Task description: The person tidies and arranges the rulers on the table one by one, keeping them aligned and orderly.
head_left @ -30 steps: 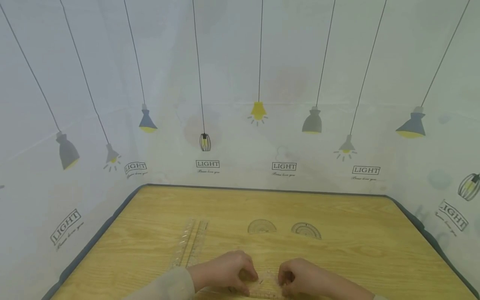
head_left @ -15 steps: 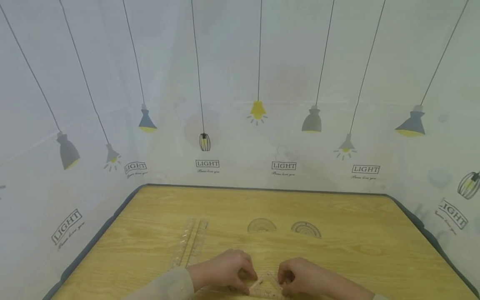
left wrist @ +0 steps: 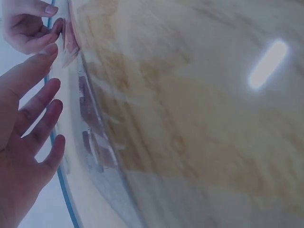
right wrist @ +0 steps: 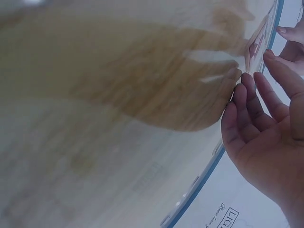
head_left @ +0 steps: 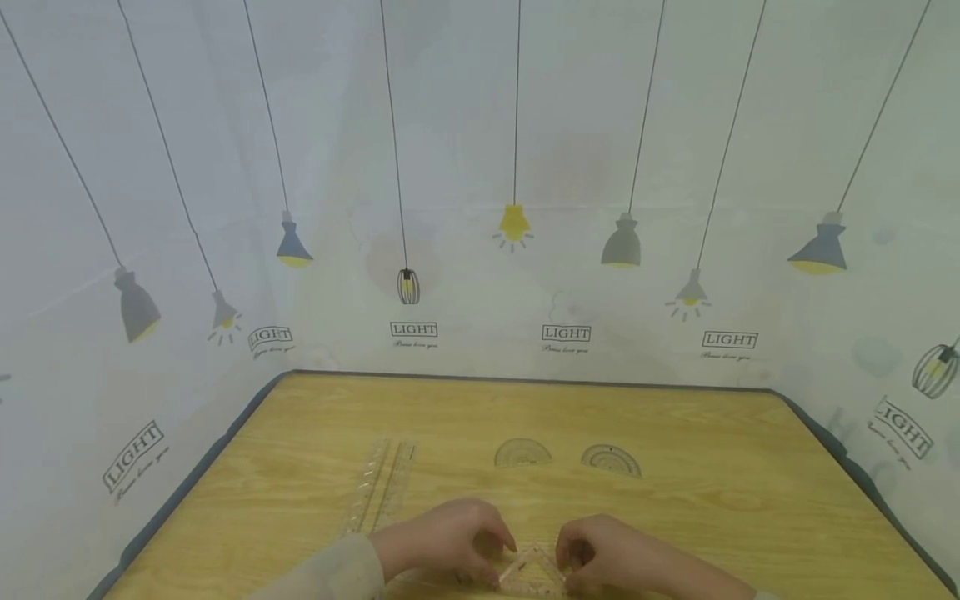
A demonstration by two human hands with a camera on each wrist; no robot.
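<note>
A clear triangular set square [head_left: 534,575] lies at the near middle of the table in the head view. My left hand [head_left: 453,537] holds its left corner between thumb and index finger. At the opposite corner my right hand [head_left: 618,554] pinches the edge, the other fingers curled under. In the right wrist view the right fingertips [right wrist: 242,88] rest at the tabletop beside the set square [right wrist: 254,45]. The left wrist view shows the left hand's other fingers [left wrist: 47,102] loosely spread. Another clear piece with markings [left wrist: 95,123] lies below them, mostly hidden by that hand in the head view.
Two clear straight rulers [head_left: 366,483] [head_left: 397,479] lie side by side, left of the hands. Farther back are two clear protractors [head_left: 522,452] [head_left: 612,460]. The wood-grain table [head_left: 712,450] has a dark edge, with a lamp-printed white curtain [head_left: 480,167] around it.
The set square's outline between the hands has become clearer, with its peak pointing away from me. Both hands have hardly moved. The rulers and protractors stay where they were.
</note>
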